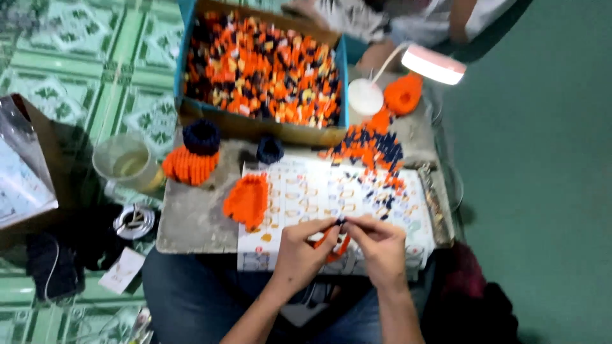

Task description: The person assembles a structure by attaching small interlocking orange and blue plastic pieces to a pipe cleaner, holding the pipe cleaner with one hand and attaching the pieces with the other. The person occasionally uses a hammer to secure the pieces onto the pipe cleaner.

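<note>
The view is soft and blurred throughout, fine detail lost; a small desk lamp [432, 64] glows near-white at the top, its head overexposed; the board's middle is evenly bright; the left floor and lower corners fall into deep shadow.

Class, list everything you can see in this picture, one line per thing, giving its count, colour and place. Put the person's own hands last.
cardboard box: one, blue-edged, top centre, full of orange, dark and yellow folded pieces
board: one, grey, on the lap
printed sheet: one, white, on the board
loose pieces: many, orange and dark blue, on the sheet's upper right
orange block: one, on the sheet's left edge
orange and dark stack: one, on the board's left
desk lamp: one, white, lit, top right
plastic cup: one, clear, on the floor left
another person: one, top edge
left hand: pinching a small dark piece
right hand: pinching the same piece
</note>
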